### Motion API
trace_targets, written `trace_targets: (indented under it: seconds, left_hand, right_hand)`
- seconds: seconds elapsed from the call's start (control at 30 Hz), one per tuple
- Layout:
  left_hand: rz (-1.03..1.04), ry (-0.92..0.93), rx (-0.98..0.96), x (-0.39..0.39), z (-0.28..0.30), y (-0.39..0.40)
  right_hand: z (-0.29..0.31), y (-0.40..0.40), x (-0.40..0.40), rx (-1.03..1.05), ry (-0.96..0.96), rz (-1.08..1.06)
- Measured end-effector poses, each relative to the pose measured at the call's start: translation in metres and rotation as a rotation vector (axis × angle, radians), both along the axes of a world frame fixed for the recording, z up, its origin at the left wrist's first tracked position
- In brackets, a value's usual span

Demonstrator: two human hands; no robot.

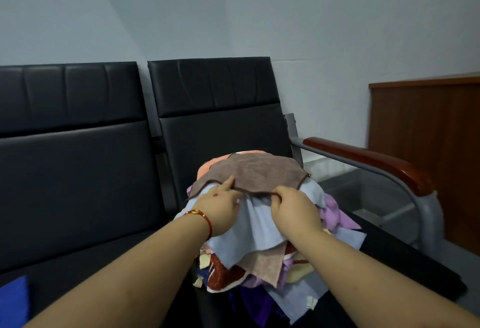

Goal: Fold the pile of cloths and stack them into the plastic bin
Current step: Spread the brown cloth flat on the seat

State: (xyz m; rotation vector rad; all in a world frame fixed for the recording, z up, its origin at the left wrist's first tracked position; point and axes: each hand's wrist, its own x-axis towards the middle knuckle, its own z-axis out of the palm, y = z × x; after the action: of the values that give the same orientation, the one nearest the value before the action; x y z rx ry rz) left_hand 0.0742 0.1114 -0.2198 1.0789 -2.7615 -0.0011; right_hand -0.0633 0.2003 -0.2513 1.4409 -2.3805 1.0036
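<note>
Head view, one moment. A heaped pile of mixed-colour cloths (272, 244) sits on the seat of the right-hand black padded chair (218, 109); a second black padded chair (70, 146) stands just beside it to the left.

Top of pile: a brown terry cloth (249, 174), spread roughly flat, lying over a pale blue cloth (257, 226) that drapes down the near side. Under these show pink, lilac, beige and red-patterned pieces.

Left hand (220, 204), w/ red cord bracelet (205, 220) at the wrist: index finger (228, 182) extended, tip touching the brown cloth's near-left edge; other fingers curled under. Whether the thumb pinches the hem cannot be told.

Right hand (293, 207): grip pressed together on the brown cloth's near hem, thumb and fingers pinching the edge approx. at its middle. The cloth thus lies beyond and above both hands, its near edge between them; both hands rest over the pale blue cloth.

A clear plastic bin (368, 198) stands to the right of the pile, beyond the chair's grey metal arm frame w/ red-brown wooden armrest (368, 161). Its contents cannot be made out. A brown wooden cabinet (426, 146) stands at far right; a blue object (13, 304) shows at the lower left corner.
</note>
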Motion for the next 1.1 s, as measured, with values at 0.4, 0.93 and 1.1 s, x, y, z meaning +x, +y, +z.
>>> trace_targets:
  seconds: [0.4, 0.93, 1.1]
  left_hand:
    - [0.166, 0.394, 0.162, -0.014, 0.041, -0.018]
    - [0.185, 0.745, -0.515, 0.171, 0.168, 0.065]
    - [0.434, 0.403, -0.542, 0.259, 0.163, 0.109]
  right_hand:
    - [0.102, 0.022, -0.015, -0.325, -0.240, 0.138]
    - [0.191, 0.080, 0.078, -0.648, -0.038, 0.249]
    - [0.177, 0.083, 0.124, -0.345, -0.125, 0.331]
